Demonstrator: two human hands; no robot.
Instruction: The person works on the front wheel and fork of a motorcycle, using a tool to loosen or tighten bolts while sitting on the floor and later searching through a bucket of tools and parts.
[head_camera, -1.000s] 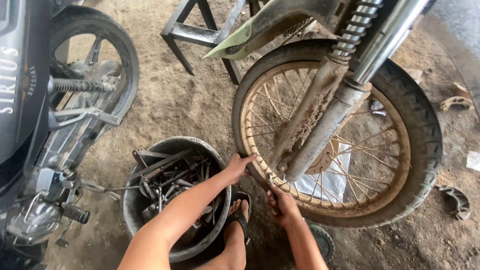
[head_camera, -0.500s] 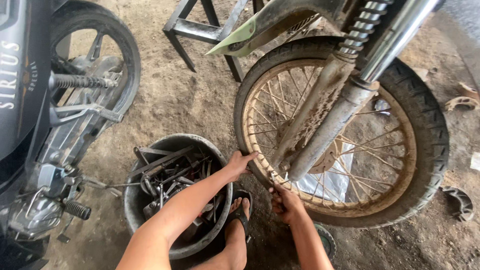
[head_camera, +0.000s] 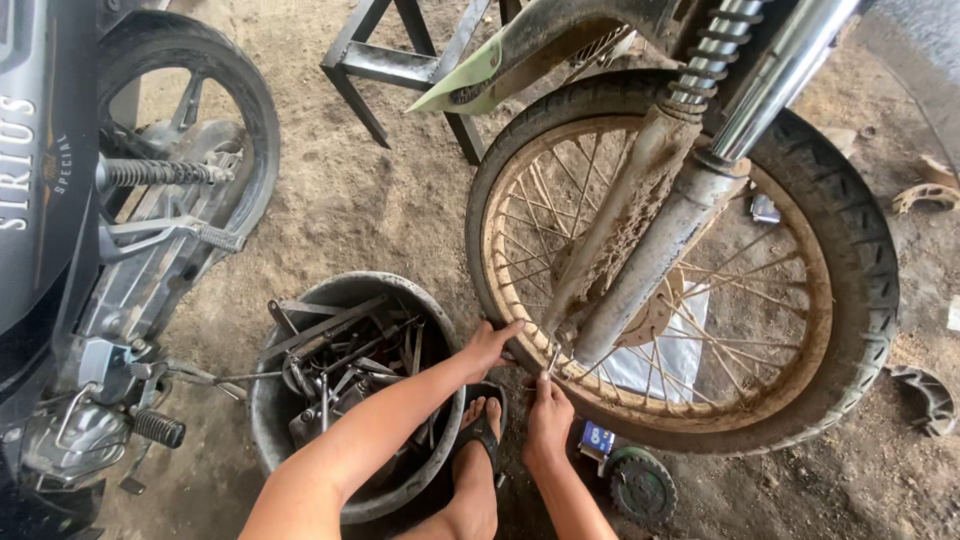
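Observation:
A muddy spoked motorcycle wheel (head_camera: 700, 270) with a black tyre stands in front of me, a dirty swingarm and shock crossing it. My left hand (head_camera: 487, 345) rests on the lower left of the tan rim, fingers laid over the rim edge. Just to its right, my right hand (head_camera: 547, 412) pinches a small thin metal piece at the rim's bottom, near the spokes. What that piece is I cannot tell. My foot in a black sandal (head_camera: 480, 430) sits between my arms.
A grey bucket (head_camera: 290, 440) full of wrenches and tools stands left of my arms. Another motorcycle (head_camera: 90, 250) fills the left side. A black metal stand (head_camera: 400, 65) is at the top. A small round can (head_camera: 640, 487) and brake shoes (head_camera: 925, 395) lie on the dirt floor.
My view has shifted a little; the wheel sits slightly further right. Both hands stay at the rim's lower left, the right hand slightly lower.

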